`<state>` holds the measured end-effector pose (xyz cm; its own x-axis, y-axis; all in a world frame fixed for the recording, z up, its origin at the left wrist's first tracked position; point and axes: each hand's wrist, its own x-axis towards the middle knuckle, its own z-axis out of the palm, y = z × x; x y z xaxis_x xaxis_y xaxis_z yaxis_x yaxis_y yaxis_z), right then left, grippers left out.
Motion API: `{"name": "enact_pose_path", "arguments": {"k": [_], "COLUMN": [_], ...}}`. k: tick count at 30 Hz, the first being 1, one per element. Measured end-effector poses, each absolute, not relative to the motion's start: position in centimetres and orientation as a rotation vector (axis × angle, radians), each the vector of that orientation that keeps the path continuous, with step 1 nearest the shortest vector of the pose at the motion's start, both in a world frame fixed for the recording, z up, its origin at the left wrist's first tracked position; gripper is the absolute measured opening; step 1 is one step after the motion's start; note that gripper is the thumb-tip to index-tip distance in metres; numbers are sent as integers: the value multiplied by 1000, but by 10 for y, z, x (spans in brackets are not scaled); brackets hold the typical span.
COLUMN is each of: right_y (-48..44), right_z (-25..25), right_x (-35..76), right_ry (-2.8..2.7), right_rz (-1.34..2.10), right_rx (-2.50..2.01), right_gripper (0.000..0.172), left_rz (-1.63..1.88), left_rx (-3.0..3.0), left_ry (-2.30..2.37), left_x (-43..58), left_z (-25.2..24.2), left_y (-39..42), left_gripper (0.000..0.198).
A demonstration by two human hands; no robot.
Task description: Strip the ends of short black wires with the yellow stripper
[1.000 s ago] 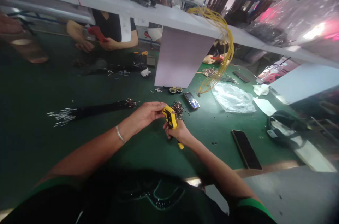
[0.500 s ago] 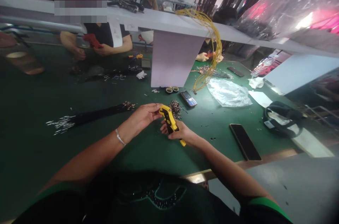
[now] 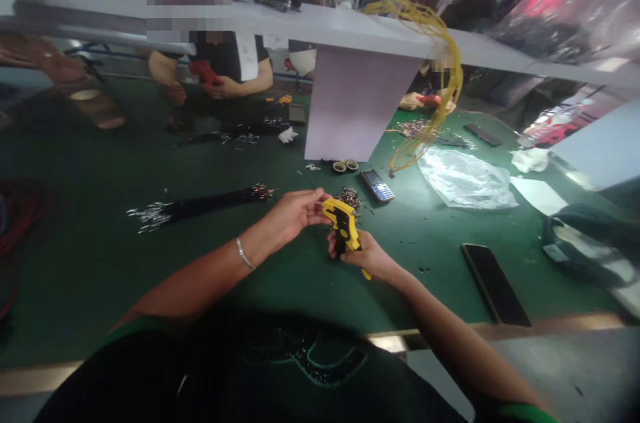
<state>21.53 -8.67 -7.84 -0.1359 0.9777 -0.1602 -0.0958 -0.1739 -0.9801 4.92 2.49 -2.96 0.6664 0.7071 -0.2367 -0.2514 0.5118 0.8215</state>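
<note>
My right hand [image 3: 369,256] is wrapped round the handles of a yellow and black wire stripper [image 3: 343,221], its head pointing up and left. At the head, my left hand [image 3: 295,215] is closed with thumb and fingertips together. What sits between those fingertips is too small to make out. Just beyond the tool lies a pile of short cut bits [image 3: 350,197], partly hidden behind the stripper. Left of my left hand, a bundle of black wires [image 3: 210,204] rests on the green table [image 3: 280,296], silvery ends to the left and coppery ends to the right.
Beyond the hands are a keypad phone [image 3: 377,185], two small round rings [image 3: 345,167] and a clear plastic bag [image 3: 465,179]. A smartphone [image 3: 495,284] lies at right. Yellow wires [image 3: 450,96] hang from the white shelf [image 3: 350,28]. Co-workers sit across the table.
My view has swung left, so the scene sits farther right in the picture. Both hands stay at the wire stripper, with the right fingers a little tighter round its handles.
</note>
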Motion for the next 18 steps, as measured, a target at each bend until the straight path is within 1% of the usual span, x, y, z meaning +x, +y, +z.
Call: {"name": "enact_pose_path", "arguments": {"k": [6, 13, 18], "right_y": [-90, -87, -88], "right_z": [-85, -96, -87], "right_x": [218, 217, 215], "right_ry": [-1186, -1178, -1081], "right_rz": [1506, 1554, 1577], "right_rx": [-1113, -1013, -933], "right_gripper": [35, 35, 34], "left_rz": [618, 653, 647], "left_rx": [936, 853, 785], "left_ry": [622, 667, 615], "left_x": [49, 48, 48], "left_z": [-26, -24, -28], "left_y": [19, 19, 21], "left_gripper": [20, 21, 18]}}
